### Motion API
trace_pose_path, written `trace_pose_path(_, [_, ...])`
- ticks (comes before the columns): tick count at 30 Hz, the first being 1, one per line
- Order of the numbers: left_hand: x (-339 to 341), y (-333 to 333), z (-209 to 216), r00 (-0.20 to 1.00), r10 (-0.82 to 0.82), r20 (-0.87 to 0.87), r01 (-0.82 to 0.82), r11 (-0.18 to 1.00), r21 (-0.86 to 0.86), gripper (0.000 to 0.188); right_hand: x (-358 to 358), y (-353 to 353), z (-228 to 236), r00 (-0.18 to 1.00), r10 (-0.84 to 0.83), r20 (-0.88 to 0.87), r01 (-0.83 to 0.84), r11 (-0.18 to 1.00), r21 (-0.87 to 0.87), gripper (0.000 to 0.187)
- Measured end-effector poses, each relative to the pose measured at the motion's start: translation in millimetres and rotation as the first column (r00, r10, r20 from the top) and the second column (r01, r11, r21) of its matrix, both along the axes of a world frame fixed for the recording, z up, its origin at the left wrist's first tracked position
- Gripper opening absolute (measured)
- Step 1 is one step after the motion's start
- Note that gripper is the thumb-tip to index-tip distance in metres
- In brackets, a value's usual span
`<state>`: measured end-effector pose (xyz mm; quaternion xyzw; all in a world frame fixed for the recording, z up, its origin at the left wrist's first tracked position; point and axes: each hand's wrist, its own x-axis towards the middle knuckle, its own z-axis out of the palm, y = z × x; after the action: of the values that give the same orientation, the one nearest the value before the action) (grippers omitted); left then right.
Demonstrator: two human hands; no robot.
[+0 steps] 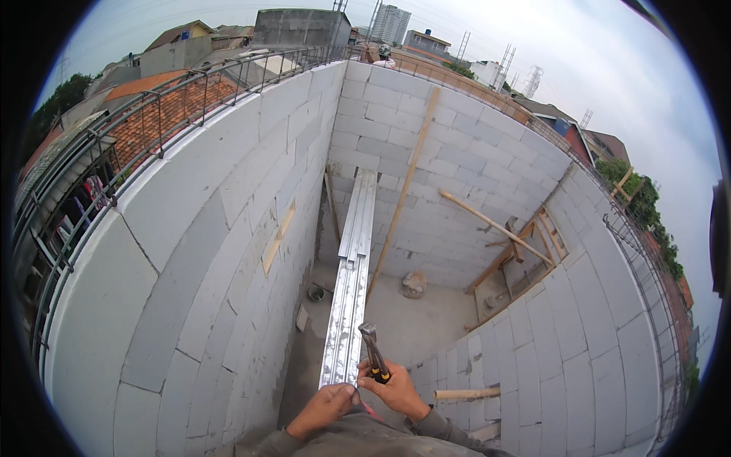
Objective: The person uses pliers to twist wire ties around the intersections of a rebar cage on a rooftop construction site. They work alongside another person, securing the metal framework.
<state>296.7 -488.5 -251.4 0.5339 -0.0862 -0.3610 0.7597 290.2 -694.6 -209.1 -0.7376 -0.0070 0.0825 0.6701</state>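
My right hand is closed around pincers with a dark metal head and black-and-yellow handles. The head points up and away from me. Beside it, my left hand is closed, its thumb and fingertips pressed together close to the right hand's fingers. What those fingertips hold, if anything, is too small to make out. Both hands are close to my body, at the near end of long silvery metal channels. The channels stretch away from me, high above the floor, toward the far block wall.
Pale block walls rise on the left, far and right sides, with rebar cages along their tops. A wooden pole leans on the far wall. Far below, a sack-like lump and a bucket stand on the floor.
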Motion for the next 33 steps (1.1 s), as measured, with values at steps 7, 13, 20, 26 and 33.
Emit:
trace_pose_path(7, [-25,9,5,0.786,0.15,0.599,-0.374,0.888,0.269,0.029,2,11,-2,0.988,0.132,-0.079,-0.14,0.984,-0.108,0.031])
trace_pose_path(13, [-51,25,-9,0.507,-0.076,0.859,-0.602,0.682,0.415,0.016,4,30,-7,0.948,0.312,-0.059,-0.318,0.937,-0.144,0.025])
trace_pose_path(20, [-78,31,0,0.6,-0.028,0.799,-0.595,0.653,0.469,0.019,-12,42,-42,0.943,0.333,-0.023,-0.333,0.943,-0.015,0.027])
trace_pose_path(26, [-81,32,18,0.678,0.121,0.725,-0.576,0.701,0.422,0.02,-18,36,-36,0.938,0.311,-0.151,-0.286,0.944,0.166,0.03])
trace_pose_path(33, [-76,30,4,0.571,0.153,0.806,-0.64,0.699,0.32,0.012,-19,37,-38,0.912,0.307,-0.271,-0.223,0.927,0.301,0.025])
